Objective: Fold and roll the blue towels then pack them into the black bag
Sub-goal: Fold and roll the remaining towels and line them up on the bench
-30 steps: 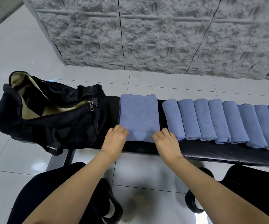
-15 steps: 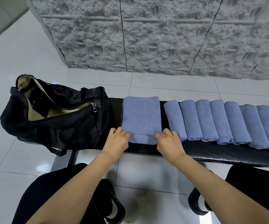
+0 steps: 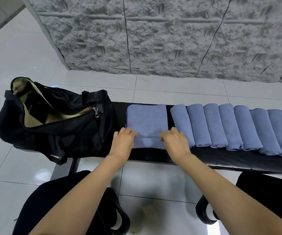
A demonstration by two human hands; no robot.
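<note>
Clamped on the near edge of the folded towel [image 3: 147, 121], left grip [image 3: 122, 143] and right grip [image 3: 175, 143] curl over its first turn, mid-frame on the black table [image 3: 221, 160] in the head view. Rolling looks just begun. The next move likely calls for an even push away from the body, keeping clear of the rolled towels [image 3: 221, 126] at right, with the open black bag [image 3: 52, 126] waiting at left.

Eight rolled towels [image 3: 211, 126], one folded towel [image 3: 147, 119], one black bag [image 3: 72, 133].
</note>
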